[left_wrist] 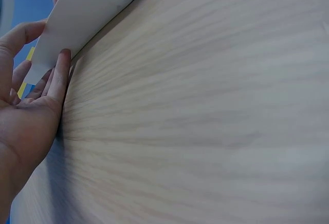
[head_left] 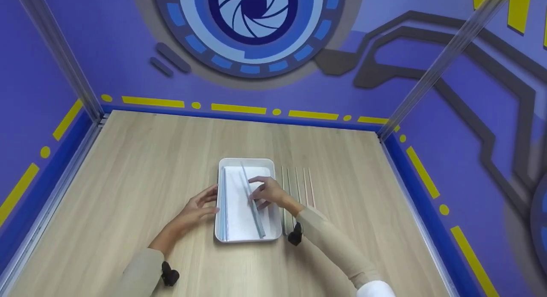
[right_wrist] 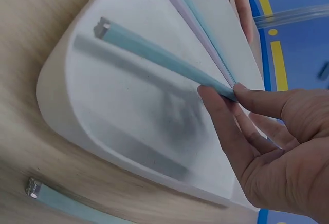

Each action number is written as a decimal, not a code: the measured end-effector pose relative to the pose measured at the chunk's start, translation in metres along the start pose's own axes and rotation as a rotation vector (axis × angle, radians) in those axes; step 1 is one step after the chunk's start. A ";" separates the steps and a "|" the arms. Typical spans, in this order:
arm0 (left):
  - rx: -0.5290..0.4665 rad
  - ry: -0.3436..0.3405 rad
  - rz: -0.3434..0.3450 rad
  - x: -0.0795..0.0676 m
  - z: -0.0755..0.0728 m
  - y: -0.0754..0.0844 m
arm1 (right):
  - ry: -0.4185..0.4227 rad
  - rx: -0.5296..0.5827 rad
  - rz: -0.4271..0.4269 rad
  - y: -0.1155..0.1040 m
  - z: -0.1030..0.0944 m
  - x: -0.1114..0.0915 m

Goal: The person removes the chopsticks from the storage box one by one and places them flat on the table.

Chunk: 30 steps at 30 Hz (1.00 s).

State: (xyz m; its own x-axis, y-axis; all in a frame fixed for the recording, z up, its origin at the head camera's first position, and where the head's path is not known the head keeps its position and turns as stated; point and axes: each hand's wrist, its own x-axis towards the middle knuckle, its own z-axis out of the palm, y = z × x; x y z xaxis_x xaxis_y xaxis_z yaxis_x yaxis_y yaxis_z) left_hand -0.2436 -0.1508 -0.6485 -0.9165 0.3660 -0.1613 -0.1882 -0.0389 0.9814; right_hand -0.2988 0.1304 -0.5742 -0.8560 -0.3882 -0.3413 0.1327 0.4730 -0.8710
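Observation:
A white rectangular tray (head_left: 245, 235) stands on the wooden table. Over it, my right hand (head_left: 268, 192) pinches a thin light-teal stick (right_wrist: 154, 53) between thumb and fingertips, the stick slanting across the tray. Its near end looks silvery in the right wrist view. Along the tray's left side lie a pinkish stick (right_wrist: 193, 22) and another teal stick (right_wrist: 198, 16). My left hand (head_left: 197, 209) rests its fairly straight fingers against the tray's left wall, as the left wrist view (left_wrist: 31, 116) also shows.
Several thin sticks (head_left: 298, 183) lie side by side on the table (head_left: 162, 160) just right of the tray, partly under my right forearm. One of them, a teal stick with a silvery end (right_wrist: 67, 202), shows close up. Blue printed panels (head_left: 128, 74) enclose the table at the back and sides.

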 end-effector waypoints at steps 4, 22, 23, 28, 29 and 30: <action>0.002 0.001 -0.011 0.001 0.000 0.001 | 0.012 0.137 0.027 0.001 -0.007 -0.001; 0.027 0.014 -0.024 0.001 -0.001 0.005 | -0.009 0.411 0.095 0.013 -0.044 -0.013; 0.029 0.018 -0.025 0.001 -0.001 0.005 | -0.003 0.415 0.101 0.014 -0.046 -0.014; 0.045 0.022 -0.031 0.000 0.000 0.005 | 0.033 0.413 0.125 0.016 -0.061 -0.021; 0.050 0.019 -0.027 0.000 0.001 0.005 | 0.037 0.417 0.128 0.017 -0.064 -0.023; 0.051 0.021 -0.027 0.000 0.001 0.005 | 0.039 0.417 0.128 0.018 -0.068 -0.024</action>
State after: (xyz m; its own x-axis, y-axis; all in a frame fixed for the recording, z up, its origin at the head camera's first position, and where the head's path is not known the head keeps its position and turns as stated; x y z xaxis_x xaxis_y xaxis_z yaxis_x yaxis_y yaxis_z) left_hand -0.2440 -0.1504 -0.6436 -0.9187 0.3467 -0.1894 -0.1953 0.0180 0.9806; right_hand -0.3094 0.2018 -0.5579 -0.8367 -0.3131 -0.4494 0.4226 0.1528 -0.8933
